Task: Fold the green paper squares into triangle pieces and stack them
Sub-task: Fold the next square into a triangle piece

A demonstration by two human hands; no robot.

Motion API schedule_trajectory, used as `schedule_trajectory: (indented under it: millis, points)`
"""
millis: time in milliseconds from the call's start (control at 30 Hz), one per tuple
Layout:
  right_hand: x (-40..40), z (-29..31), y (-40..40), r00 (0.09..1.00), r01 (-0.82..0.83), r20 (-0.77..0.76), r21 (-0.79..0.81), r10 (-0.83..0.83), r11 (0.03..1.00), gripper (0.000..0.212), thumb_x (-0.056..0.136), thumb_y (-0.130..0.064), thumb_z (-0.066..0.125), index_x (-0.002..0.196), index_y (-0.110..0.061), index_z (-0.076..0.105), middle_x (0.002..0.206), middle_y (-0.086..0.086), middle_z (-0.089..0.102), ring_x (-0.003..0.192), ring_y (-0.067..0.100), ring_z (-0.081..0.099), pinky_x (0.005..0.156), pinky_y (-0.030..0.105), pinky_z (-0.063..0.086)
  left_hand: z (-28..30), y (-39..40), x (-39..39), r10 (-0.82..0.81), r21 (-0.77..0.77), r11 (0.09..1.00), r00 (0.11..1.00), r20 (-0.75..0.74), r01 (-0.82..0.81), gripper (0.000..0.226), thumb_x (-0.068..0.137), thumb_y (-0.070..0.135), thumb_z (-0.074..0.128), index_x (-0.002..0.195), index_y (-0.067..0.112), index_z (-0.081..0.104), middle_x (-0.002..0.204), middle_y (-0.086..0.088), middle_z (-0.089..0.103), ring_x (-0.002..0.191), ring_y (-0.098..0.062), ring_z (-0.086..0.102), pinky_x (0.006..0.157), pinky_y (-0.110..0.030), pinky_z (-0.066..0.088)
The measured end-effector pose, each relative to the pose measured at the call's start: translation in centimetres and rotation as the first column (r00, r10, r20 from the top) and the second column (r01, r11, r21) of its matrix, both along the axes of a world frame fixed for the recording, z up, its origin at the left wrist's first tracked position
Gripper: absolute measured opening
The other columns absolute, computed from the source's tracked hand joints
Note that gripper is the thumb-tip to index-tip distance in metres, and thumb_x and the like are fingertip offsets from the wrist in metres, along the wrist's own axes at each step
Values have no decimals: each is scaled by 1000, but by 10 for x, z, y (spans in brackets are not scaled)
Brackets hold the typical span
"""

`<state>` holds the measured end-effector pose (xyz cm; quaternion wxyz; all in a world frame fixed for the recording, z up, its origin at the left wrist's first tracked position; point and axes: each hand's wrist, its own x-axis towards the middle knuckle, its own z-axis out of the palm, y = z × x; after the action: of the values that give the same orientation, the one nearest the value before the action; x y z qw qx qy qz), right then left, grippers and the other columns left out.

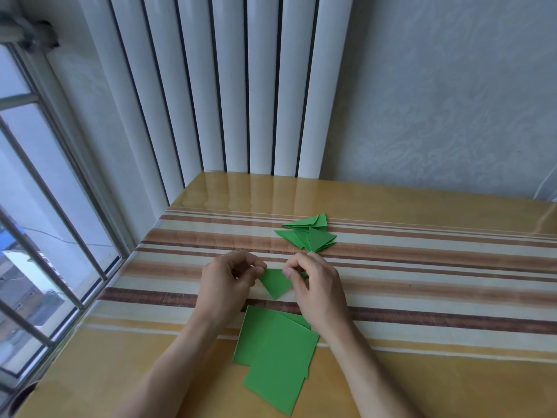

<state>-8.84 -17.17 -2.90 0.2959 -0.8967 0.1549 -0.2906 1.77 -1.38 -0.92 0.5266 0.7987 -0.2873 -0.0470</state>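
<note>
— Green paper triangle (275, 282): where is it?

— Between the two hands, just above the striped part of the tabletop (422, 297). It points down toward the person, its top edge running between the fingertips.

— Who has hold of it?

— Both. The left hand (224, 285) pinches its left corner, thumb and curled fingers (258, 270) closed on the paper. The right hand (316, 285) grips the right corner the same way; a sliver of green shows past its fingers.

— So neither hand is slack?

— No, both sets of fingers are curled and grasping that one piece.

— Is it lifted or lying flat?

— I cannot tell; its lower tip sits close over a dark brown stripe.

— And the unfolded paper?

— A loose stack of green paper squares (277, 357) lies nearer the person, between the forearms, sheets fanned and overlapping, partly on the yellow band of the tabletop. The right wrist crosses over its upper right corner.

— The finished ones?

— A pile of folded triangles (310, 235) lies farther away, beyond the right hand, overlapping untidily across the pale and brown stripes, apart from the held piece.

— What surrounds the tabletop?

— A white ribbed radiator (226, 86) stands against the wall behind, and a window (36, 221) with bars runs along the left.
</note>
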Motion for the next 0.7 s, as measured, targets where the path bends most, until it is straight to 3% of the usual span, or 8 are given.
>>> schedule_trajectory:
  millis: [367,567,700]
  points:
    - [-1,0,-7,994,96,53,27,-97,995,14,97,-9,69,88,-19,65,88,-12,62,83,-4,53,72,4,37,3,2,0,32,-53,998,999,-22,-33,20,91,9,77,82,27,78,74,11,74,69,-9,65,59,-16,49]
    - [-3,0,-7,999,35,8,50,-36,998,12,99,-14,68,91,-22,64,92,-14,60,87,-9,53,74,6,40,-1,-2,-2,-42,17,999,999,19,41,16,91,17,78,84,31,74,82,11,74,80,-6,66,66,-21,52]
    - [0,2,3,996,-84,11,7,84,996,4,98,-23,68,95,-22,68,95,-13,64,90,0,59,76,12,45,0,-2,-4,-85,37,996,994,71,82,18,87,17,82,80,32,75,80,16,74,78,-8,67,67,-23,52]
